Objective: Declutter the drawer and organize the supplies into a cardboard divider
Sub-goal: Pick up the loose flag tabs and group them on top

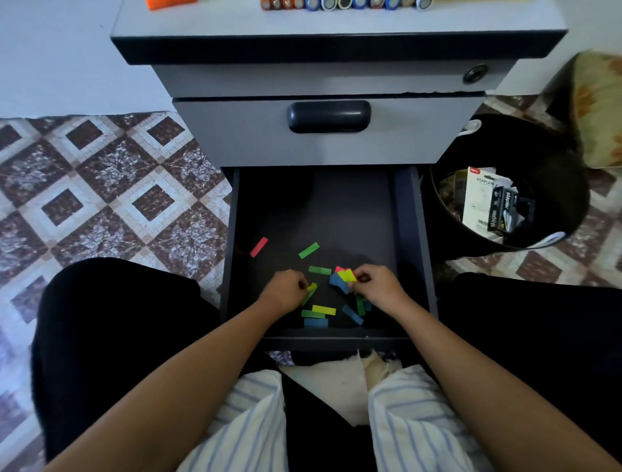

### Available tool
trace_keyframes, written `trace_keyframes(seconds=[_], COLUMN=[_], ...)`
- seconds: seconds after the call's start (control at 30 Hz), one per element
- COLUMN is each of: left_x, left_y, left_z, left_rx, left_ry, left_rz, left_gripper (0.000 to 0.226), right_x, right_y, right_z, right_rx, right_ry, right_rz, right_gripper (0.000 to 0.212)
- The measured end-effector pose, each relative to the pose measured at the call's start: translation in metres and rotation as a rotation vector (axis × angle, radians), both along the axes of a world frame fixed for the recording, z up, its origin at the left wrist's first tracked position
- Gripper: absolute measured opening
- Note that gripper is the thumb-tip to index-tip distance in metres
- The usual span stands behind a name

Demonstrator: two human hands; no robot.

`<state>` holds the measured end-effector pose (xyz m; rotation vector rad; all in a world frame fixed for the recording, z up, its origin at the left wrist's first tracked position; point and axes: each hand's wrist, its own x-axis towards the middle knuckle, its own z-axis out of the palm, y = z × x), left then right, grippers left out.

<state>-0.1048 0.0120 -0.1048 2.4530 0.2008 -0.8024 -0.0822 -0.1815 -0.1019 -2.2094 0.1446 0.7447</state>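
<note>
The bottom drawer (409,236) of a grey cabinet stands pulled out, dark inside. Several small coloured paper strips lie loose on its floor: a red strip (258,246) at the left, a green strip (309,250) in the middle, and others near the front. My left hand (284,291) pinches a yellow strip (311,287) with a green one under it. My right hand (378,286) holds a small bunch of strips (344,278), yellow, red and blue. No cardboard divider is in view.
A black bin (558,188) with stapler packaging (488,202) stands right of the drawer. On the cabinet top (336,23) lie a row of tape rolls (343,4) and an orange thing (168,3). The shut middle drawer has a black handle (329,116). Patterned floor lies at the left.
</note>
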Motion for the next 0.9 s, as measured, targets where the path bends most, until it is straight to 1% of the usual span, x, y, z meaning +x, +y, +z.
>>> trace_keyframes(seconds=[0.07,0.13,0.27,0.47,0.63,0.7,0.77,0.83,0.9], left_x=[-0.001,-0.002,-0.006,-0.004,-0.004,-0.004,-0.005,-0.004,-0.004], left_y=[-0.004,-0.008,-0.016,-0.015,-0.016,-0.015,-0.015,-0.013,-0.011], left_z=[-0.001,-0.001,-0.002,-0.006,-0.008,-0.009,-0.009,-0.01,-0.01], left_rx=[0.051,0.105,0.211,0.183,0.222,0.249,0.246,0.205,0.149], left_ry=[-0.018,-0.031,-0.087,-0.072,-0.087,-0.093,-0.09,-0.076,-0.05], left_rz=[-0.059,-0.102,-0.164,-0.179,-0.239,-0.269,-0.285,-0.264,-0.218], left_gripper=[0.022,0.022,0.023,0.023,0.023,0.022,0.021,0.02,0.021], right_x=[-0.001,-0.002,-0.003,-0.001,-0.001,0.0,-0.001,-0.001,-0.003], right_y=[-0.002,-0.005,-0.01,-0.012,-0.015,-0.016,-0.016,-0.013,-0.011], right_z=[-0.003,-0.003,0.0,0.002,0.0,0.0,-0.001,-0.001,-0.002], right_rx=[-0.022,-0.039,-0.066,-0.086,-0.102,-0.12,-0.152,-0.183,-0.211], right_ry=[0.006,0.012,-0.005,-0.026,-0.039,-0.06,-0.09,-0.127,-0.148], right_rz=[-0.037,-0.054,-0.025,-0.015,-0.018,0.015,0.11,0.23,0.293], right_gripper=[0.007,0.011,0.013,0.012,0.015,0.015,0.018,0.023,0.027])
